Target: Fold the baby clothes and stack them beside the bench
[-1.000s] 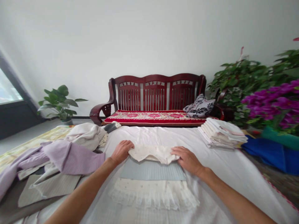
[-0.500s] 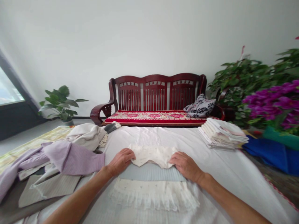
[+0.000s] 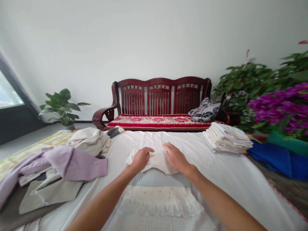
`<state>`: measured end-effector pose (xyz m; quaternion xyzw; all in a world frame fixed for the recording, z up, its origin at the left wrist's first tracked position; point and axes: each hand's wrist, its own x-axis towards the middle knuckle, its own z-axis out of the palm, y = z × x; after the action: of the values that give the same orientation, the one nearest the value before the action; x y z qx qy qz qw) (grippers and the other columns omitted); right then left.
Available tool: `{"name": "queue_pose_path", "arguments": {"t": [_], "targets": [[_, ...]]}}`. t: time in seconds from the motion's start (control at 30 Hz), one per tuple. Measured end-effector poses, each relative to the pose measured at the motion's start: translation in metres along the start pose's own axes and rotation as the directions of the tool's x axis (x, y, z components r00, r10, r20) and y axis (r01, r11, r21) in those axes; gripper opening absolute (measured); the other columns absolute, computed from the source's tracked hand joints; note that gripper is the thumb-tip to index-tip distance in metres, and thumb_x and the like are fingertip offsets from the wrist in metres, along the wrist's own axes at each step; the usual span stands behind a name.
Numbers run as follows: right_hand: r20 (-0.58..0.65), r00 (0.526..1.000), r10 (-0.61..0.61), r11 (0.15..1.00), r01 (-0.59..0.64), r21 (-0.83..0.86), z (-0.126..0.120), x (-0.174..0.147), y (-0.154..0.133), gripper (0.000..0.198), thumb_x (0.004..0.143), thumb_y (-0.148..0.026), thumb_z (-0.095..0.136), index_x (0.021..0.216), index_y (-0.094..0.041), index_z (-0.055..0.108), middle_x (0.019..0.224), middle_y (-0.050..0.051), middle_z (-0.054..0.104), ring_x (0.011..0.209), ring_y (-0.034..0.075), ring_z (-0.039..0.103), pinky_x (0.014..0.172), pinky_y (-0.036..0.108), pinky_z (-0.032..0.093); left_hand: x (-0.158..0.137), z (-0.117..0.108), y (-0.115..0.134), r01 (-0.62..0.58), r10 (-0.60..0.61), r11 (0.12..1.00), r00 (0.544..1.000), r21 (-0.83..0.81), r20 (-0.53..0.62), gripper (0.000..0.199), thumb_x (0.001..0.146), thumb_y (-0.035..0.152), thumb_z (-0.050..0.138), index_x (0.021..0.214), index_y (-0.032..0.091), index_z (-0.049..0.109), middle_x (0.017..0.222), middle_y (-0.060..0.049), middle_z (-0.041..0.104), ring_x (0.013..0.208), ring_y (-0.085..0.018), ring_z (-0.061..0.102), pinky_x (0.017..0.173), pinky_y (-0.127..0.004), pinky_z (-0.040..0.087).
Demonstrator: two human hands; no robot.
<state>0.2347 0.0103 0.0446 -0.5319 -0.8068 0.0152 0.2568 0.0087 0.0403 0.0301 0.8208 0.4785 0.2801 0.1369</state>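
Observation:
A garment lies spread in front of me, with a cream top part (image 3: 158, 163), a pale blue-grey ribbed band (image 3: 160, 178) below it, and a cream ruffle (image 3: 161, 199) nearest me. My left hand (image 3: 143, 158) rests on the left of the cream part, its fingers stretched toward the middle. On the right side lies my right hand (image 3: 175, 157), flat with fingers extended forward and inward. Neither hand grips the cloth. Parts of the cream fabric are hidden under both hands.
Rumpled clothes, including a lilac ribbed garment (image 3: 77, 163), are heaped on the left. A stack of folded cloths (image 3: 227, 138) sits at the right rear of the white sheet (image 3: 231, 186). Beyond stands a wooden bench (image 3: 160, 96); purple flowers (image 3: 281, 104) are at the right.
Both hands have let go of the cream part's outer corners. They have moved inward and slightly away from me, onto the cloth, with fingers now extended.

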Motion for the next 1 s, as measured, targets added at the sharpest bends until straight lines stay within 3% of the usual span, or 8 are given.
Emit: {"name": "queue_pose_path", "arguments": {"t": [0.1, 0.2, 0.4, 0.63, 0.77, 0.83, 0.93, 1.0], "targets": [[0.159, 0.987, 0.038, 0.992, -0.018, -0.124, 0.031, 0.006, -0.02, 0.052, 0.098, -0.027, 0.038, 0.146, -0.01, 0.049, 0.155, 0.017, 0.043, 0.146, 0.029, 0.034, 0.12, 0.049, 0.026, 0.001, 0.029, 0.013, -0.05, 0.033, 0.976, 0.996, 0.213, 0.082, 0.043, 0.096, 0.018, 0.041, 0.134, 0.012, 0.06, 0.142, -0.015, 0.058, 0.137, -0.026, 0.05, 0.115, -0.042, 0.037], [0.237, 0.968, 0.081, 0.983, -0.038, -0.182, 0.045, -0.006, -0.019, 0.06, 0.101, -0.042, 0.037, 0.152, -0.011, 0.04, 0.16, 0.016, 0.035, 0.149, 0.03, 0.027, 0.121, 0.052, 0.021, -0.013, 0.039, 0.007, -0.106, 0.062, 0.92, 0.99, 0.377, 0.125, 0.054, 0.099, 0.033, 0.045, 0.15, 0.015, 0.043, 0.157, -0.018, 0.04, 0.148, -0.033, 0.032, 0.119, -0.053, 0.027], [0.198, 0.975, 0.098, 0.957, -0.038, -0.287, 0.031, -0.03, 0.017, 0.063, 0.099, -0.049, 0.039, 0.153, -0.016, 0.041, 0.16, 0.015, 0.035, 0.15, 0.029, 0.027, 0.122, 0.051, 0.017, -0.036, 0.023, -0.019, -0.157, 0.089, 0.878, 0.982, 0.452, 0.168, 0.067, 0.096, 0.059, 0.046, 0.155, 0.028, 0.035, 0.162, -0.016, 0.031, 0.149, -0.038, 0.026, 0.118, -0.06, 0.022], [0.164, 0.982, 0.09, 0.954, -0.038, -0.299, 0.027, -0.044, 0.043, 0.061, 0.1, -0.05, 0.033, 0.153, -0.021, 0.04, 0.16, 0.011, 0.037, 0.149, 0.028, 0.027, 0.121, 0.053, 0.021, -0.059, 0.003, -0.034, -0.177, 0.1, 0.873, 0.977, 0.455, 0.187, 0.066, 0.096, 0.059, 0.045, 0.155, 0.031, 0.036, 0.163, -0.014, 0.03, 0.149, -0.038, 0.025, 0.117, -0.059, 0.025], [0.154, 0.983, 0.104, 0.958, -0.057, -0.282, 0.018, -0.052, 0.065, 0.06, 0.098, -0.049, 0.036, 0.15, -0.019, 0.044, 0.159, 0.012, 0.038, 0.147, 0.029, 0.032, 0.118, 0.051, 0.026, -0.085, -0.024, -0.046, -0.208, 0.129, 0.94, 0.95, 0.269, 0.285, 0.06, 0.099, 0.053, 0.043, 0.153, 0.029, 0.04, 0.163, -0.011, 0.031, 0.151, -0.033, 0.025, 0.119, -0.055, 0.026], [0.102, 0.983, 0.154, 0.96, -0.124, -0.252, 0.011, -0.053, 0.077, 0.058, 0.097, -0.048, 0.04, 0.146, -0.018, 0.048, 0.155, 0.014, 0.044, 0.143, 0.029, 0.039, 0.115, 0.046, 0.033, -0.089, -0.037, -0.056, -0.123, 0.105, 0.991, 0.961, 0.056, 0.255, 0.053, 0.099, 0.05, 0.041, 0.145, 0.027, 0.052, 0.155, -0.009, 0.046, 0.144, -0.029, 0.04, 0.117, -0.048, 0.032], [0.033, 0.956, 0.291, 0.937, -0.278, -0.211, 0.002, -0.048, 0.088, 0.05, 0.096, -0.046, 0.043, 0.133, -0.017, 0.06, 0.144, 0.016, 0.055, 0.132, 0.029, 0.051, 0.108, 0.041, 0.04, -0.076, -0.05, -0.072, 0.194, -0.188, 0.944, 0.981, -0.268, 0.051, 0.045, 0.093, 0.047, 0.049, 0.121, 0.018, 0.069, 0.123, -0.011, 0.071, 0.115, -0.026, 0.065, 0.101, -0.039, 0.049], [0.048, 0.938, 0.345, 0.924, -0.33, -0.195, -0.001, -0.043, 0.087, 0.044, 0.096, -0.046, 0.043, 0.117, -0.017, 0.068, 0.134, 0.015, 0.062, 0.124, 0.029, 0.055, 0.105, 0.041, 0.04, -0.059, -0.054, -0.08, 0.359, -0.415, 0.835, 0.908, -0.418, -0.048, 0.041, 0.082, 0.045, 0.061, 0.108, 0.015, 0.07, 0.107, -0.011, 0.075, 0.1, -0.025, 0.068, 0.088, -0.035, 0.054]]}}
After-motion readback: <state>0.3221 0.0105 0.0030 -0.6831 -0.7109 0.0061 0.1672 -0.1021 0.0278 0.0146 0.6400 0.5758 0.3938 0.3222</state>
